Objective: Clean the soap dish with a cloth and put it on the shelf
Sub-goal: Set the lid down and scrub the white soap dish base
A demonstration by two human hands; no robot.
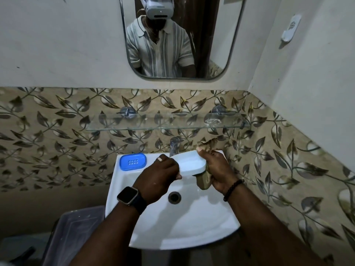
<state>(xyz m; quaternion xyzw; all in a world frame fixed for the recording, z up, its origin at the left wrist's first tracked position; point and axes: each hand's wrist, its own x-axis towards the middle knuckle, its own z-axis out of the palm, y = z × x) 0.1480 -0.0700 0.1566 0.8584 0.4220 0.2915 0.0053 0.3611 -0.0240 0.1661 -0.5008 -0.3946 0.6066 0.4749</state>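
Observation:
I hold a white oval soap dish [189,162] above the white sink [182,223]. My left hand [161,176] grips its left end. My right hand [217,169] holds a brownish cloth [204,181] pressed against the dish's right end and underside, with the thumb on the dish's top rim. A bit of the cloth sticks up behind my right hand. A blue perforated soap-dish part [133,161] lies on the sink's back left corner. The glass shelf [163,124] runs along the tiled wall above the tap.
A chrome tap [174,145] stands behind the dish. A mirror [178,37] hangs on the wall above the shelf. A clear plastic bin [75,235] sits on the floor to the sink's left. A white holder [291,28] is fixed on the right wall.

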